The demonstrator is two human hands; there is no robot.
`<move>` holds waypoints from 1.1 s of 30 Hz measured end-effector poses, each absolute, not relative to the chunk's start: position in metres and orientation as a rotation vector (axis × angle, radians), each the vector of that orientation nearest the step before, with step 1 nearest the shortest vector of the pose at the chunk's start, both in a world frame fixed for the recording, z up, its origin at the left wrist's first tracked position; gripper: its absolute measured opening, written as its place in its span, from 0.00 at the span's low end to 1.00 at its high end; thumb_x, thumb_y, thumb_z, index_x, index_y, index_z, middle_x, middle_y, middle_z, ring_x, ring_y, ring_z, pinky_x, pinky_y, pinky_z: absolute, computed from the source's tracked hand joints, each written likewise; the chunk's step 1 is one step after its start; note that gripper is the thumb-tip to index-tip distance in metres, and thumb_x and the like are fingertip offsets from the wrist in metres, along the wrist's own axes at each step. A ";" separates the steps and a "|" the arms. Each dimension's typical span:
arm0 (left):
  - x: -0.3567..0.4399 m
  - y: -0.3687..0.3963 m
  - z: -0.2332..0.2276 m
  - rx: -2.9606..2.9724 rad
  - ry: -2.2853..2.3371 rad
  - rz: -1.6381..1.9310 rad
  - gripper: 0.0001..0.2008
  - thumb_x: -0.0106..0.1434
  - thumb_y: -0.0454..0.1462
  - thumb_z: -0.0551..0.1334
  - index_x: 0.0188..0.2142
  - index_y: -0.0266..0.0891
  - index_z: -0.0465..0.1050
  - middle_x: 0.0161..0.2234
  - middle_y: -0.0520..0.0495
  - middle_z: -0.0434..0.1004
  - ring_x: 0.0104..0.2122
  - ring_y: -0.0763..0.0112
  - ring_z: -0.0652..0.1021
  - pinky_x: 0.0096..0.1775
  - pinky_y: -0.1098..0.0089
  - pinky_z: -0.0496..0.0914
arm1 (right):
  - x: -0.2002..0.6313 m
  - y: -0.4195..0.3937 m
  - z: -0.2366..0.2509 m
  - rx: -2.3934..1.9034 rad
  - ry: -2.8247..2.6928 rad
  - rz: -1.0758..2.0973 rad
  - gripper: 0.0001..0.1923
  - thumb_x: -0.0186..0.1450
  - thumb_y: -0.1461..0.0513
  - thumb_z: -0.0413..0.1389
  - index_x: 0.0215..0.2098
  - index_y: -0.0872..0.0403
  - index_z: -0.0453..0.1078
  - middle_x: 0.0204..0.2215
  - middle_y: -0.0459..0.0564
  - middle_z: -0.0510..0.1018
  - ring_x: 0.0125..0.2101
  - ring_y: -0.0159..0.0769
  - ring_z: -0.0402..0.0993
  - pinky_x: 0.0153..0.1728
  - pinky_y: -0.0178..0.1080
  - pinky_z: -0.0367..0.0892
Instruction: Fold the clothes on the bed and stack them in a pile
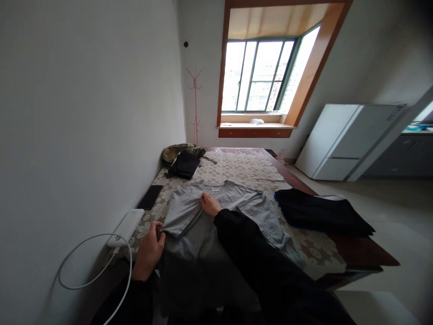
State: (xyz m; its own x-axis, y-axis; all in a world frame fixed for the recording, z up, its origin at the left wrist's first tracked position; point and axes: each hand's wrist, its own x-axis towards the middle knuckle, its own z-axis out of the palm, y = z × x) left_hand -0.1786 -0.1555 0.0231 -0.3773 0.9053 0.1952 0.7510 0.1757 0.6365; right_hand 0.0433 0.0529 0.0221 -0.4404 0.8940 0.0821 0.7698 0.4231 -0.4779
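A grey T-shirt (203, 257) lies spread on the patterned tablecloth (243, 164), its neckline toward the window and its lower part hanging toward me. My left hand (150, 248) pinches the edge of the sleeve at the shirt's left side. Across the front of the shirt reaches my right arm in a black sleeve. My right hand (210, 204) is closed on the fabric near the left shoulder, just below the collar. A fold of cloth runs between the two hands. The shirt's right sleeve rests on the table.
Folded black clothing (321, 212) sits at the table's right edge. Along the wall are a white power strip (126, 225) with a looping white cable (130, 257), a dark flat item (150, 197), a black pouch (185, 165) and a camouflage bag (172, 153). A white fridge (348, 140) stands farther right.
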 end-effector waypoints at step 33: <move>-0.202 -0.207 0.004 1.348 1.975 1.026 0.17 0.67 0.54 0.55 0.41 0.44 0.66 0.19 0.57 0.71 0.19 0.67 0.72 0.25 0.69 0.62 | -0.122 0.109 0.024 -1.235 -2.472 0.613 0.13 0.72 0.57 0.53 0.54 0.49 0.68 0.50 0.51 0.80 0.50 0.41 0.74 0.44 0.37 0.63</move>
State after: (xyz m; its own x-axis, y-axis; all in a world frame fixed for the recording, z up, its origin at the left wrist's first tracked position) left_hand -0.2020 -0.2071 0.0044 -0.3594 0.9331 -0.0108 0.5281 0.2129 0.8221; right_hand -0.1224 0.1085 0.0240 -0.5805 0.8101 0.0829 0.6774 0.5369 -0.5029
